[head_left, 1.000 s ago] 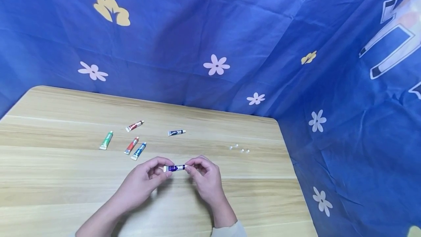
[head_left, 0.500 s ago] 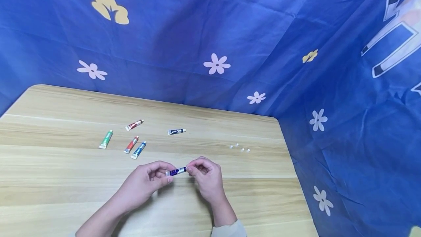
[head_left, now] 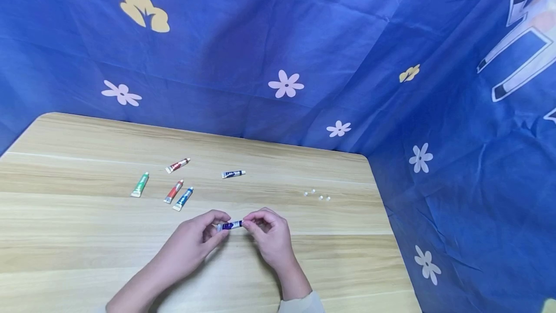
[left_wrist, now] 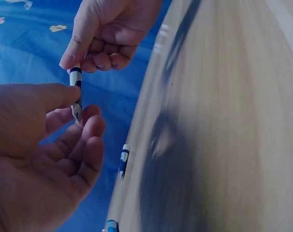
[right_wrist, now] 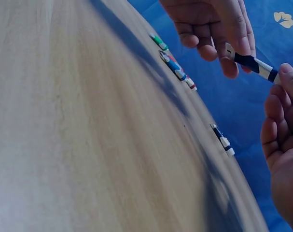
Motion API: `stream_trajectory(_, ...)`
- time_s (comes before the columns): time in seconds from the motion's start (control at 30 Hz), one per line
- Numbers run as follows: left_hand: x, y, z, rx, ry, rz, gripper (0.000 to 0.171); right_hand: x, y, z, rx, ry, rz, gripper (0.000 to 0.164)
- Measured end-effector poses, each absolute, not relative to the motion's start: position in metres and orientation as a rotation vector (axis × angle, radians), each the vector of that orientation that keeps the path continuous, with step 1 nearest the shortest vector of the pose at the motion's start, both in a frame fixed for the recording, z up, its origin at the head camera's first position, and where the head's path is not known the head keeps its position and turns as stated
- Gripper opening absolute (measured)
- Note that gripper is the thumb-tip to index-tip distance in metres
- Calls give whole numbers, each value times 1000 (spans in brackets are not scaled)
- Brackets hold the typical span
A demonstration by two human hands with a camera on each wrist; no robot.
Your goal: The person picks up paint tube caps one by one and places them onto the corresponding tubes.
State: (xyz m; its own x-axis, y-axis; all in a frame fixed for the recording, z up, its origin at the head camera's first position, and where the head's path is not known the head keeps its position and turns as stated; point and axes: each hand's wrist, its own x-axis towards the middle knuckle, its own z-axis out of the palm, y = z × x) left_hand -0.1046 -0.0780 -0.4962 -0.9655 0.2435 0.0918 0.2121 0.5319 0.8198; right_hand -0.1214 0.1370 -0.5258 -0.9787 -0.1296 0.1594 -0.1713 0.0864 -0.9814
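Observation:
A small purple paint tube (head_left: 231, 225) is held level above the table between both hands. Thumb and fingers of my left hand (head_left: 191, 243) pinch its flat tail end; the right wrist view shows the left thumb lying across the tube (right_wrist: 252, 64). At the other end, my right hand (head_left: 271, 240) pinches the capped tip between thumb and index finger, which hide the cap. In the left wrist view the right hand (left_wrist: 112, 34) is at the tube's top, its other fingers curled.
Green (head_left: 140, 185), dark red (head_left: 178, 165), orange-red (head_left: 173, 192) and blue (head_left: 183, 199) paint tubes lie to the left on the wooden table (head_left: 87, 235). A dark navy tube (head_left: 233, 174) lies further back. Several tiny white pieces (head_left: 321, 197) sit at the right. Blue cloth (head_left: 217, 62) hangs behind.
The left fingers loosened around the tail half a second ago and now close on it again. The tube tilted, then came nearly level, while the right hand kept its tip and shifted slightly left.

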Motion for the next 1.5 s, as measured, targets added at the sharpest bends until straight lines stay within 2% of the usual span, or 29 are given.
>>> stream_trajectory(0.3,-118,-76,-508,520,2929,1130,17,-126,141,-533,311,-2501,1862,13)
stream_trajectory(0.6,-136,-77,-515,570,2984,985,20,-131,157,-539,274,-2557,1793,23)
stream_trajectory(0.97,-162,-79,-523,570,3001,880,19,-147,196,-542,124,-2482,1729,22)
stream_trajectory(1.5,-206,-87,-513,590,2953,732,9,-177,271,-547,-190,-2325,1621,26)
